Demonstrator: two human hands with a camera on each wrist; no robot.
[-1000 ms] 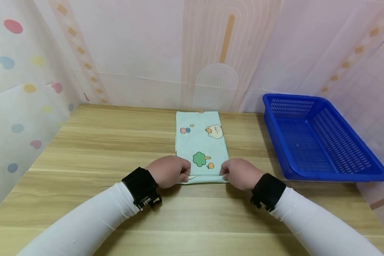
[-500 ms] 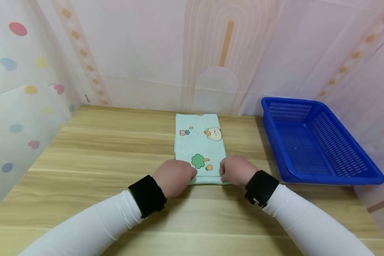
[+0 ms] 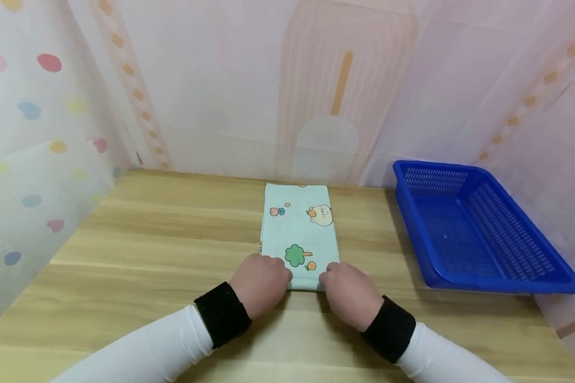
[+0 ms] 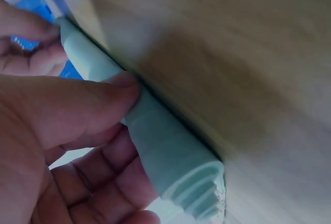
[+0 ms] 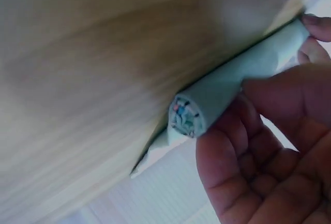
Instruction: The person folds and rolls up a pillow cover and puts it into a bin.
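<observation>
"Fingers (image 4: pixel 137 182) of the left hand (image 3: pixel 261 284): how do they stand?"

"Curled, pinching a roll (image 4: pixel 165 136) along the near edge of the mint-coloured cloth (image 3: pixel 299 229). Thumb on one side of it, the other fingers against the opposite side."

"And the right hand (image 3: pixel 352 295)?"

"Much the same: thumb and curled fingers pinch the roll close to its right end. From the right wrist you see that end as a coil, with bits of coloured print inside. At the left end the layers show as a stack of ridges."

"Where does the cloth lie?"

"On the bench (image 3: pixel 148 255), about midway across, its length running away from the person toward the pale backdrop (image 3: pixel 220 80). Beyond the roll it's flat, with a green tree (image 3: pixel 295 255), an orange (image 3: pixel 311 266) and a pale animal head (image 3: pixel 322 215) facing up."

"What's beside it?"

"A blue basket (image 3: pixel 498 283), well apart to the right, open side up, with slotted walls."

"And on the arms?"

"White sleeves (image 3: pixel 139 356), and a black band (image 3: pixel 222 314) round each wrist."
</observation>
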